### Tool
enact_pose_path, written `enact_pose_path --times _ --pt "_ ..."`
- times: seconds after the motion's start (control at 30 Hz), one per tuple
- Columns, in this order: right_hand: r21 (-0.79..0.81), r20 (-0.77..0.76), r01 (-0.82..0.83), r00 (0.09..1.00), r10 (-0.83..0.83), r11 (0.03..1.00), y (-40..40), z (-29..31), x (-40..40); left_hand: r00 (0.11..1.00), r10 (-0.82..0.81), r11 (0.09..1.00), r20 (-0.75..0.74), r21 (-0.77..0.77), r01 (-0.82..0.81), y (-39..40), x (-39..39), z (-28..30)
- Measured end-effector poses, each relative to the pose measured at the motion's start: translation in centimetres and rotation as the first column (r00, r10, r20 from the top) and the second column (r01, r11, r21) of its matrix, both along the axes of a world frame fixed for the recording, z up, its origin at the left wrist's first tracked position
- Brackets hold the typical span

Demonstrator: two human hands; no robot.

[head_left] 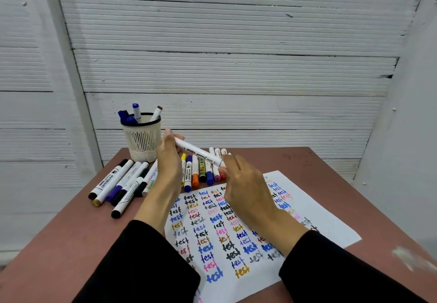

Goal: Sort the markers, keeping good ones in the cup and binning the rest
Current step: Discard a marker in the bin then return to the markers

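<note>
A reddish-brown counter [71, 231] stands against a white ribbed wall. On it lies a white paper sheet [314, 213] covered with the word "test" in many colours. At the far left stands a cream mesh cup with a black rim [142, 140], holding a few markers upright. Left of the sheet is a loose heap of white-barrelled whiteboard markers [118, 184]; behind the hands, a row of coloured markers [201, 170] lies side by side. Both hands hold one white marker with dark lettering [198, 152] in the air above that row: the left hand [169, 161] has its fingers curled round the far end, the right hand [246, 184] pinches the near end (probably the cap). To do this well, pull the cap straight off, then scribble on a bare patch of paper before judging. No bin is visible.
</note>
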State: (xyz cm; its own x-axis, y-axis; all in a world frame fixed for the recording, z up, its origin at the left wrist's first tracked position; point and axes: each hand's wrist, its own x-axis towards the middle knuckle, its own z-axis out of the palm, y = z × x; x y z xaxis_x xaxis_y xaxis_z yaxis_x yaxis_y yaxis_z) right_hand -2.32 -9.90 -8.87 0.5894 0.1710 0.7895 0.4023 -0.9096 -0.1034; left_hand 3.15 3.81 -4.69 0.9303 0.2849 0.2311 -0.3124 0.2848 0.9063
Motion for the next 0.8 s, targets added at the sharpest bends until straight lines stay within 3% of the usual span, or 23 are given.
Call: enact_pose_path --times 0.1,0.27,0.43,0.57,0.8 --pt "0.016 -0.043 -0.017 0.999 0.018 1.000 -0.1 0.1 0.0 1.000 -0.014 1.000 0.008 0.016 0.013 0.0 0.0 0.0" --pt "0.363 -0.224 -0.065 0.962 0.155 0.929 -1.9 1.1 1.6 0.994 -0.099 0.972 0.040 0.217 0.089 -0.2 -0.2 -0.4" --pt "0.454 -0.345 0.038 0.929 0.137 0.890 -2.5 1.5 2.1 0.986 -0.115 0.976 0.117 0.200 0.090 0.1 -0.3 0.3" --pt "0.325 -0.514 0.090 0.853 0.096 0.941 -2.5 1.9 2.6 0.957 0.073 0.962 0.282 0.232 -0.142 1.5 0.2 0.9" --pt "0.236 -0.631 0.024 0.764 0.134 0.972 -0.1 1.0 4.9 0.784 0.334 0.784 0.523 0.308 -0.539 6.1 1.8 4.8"
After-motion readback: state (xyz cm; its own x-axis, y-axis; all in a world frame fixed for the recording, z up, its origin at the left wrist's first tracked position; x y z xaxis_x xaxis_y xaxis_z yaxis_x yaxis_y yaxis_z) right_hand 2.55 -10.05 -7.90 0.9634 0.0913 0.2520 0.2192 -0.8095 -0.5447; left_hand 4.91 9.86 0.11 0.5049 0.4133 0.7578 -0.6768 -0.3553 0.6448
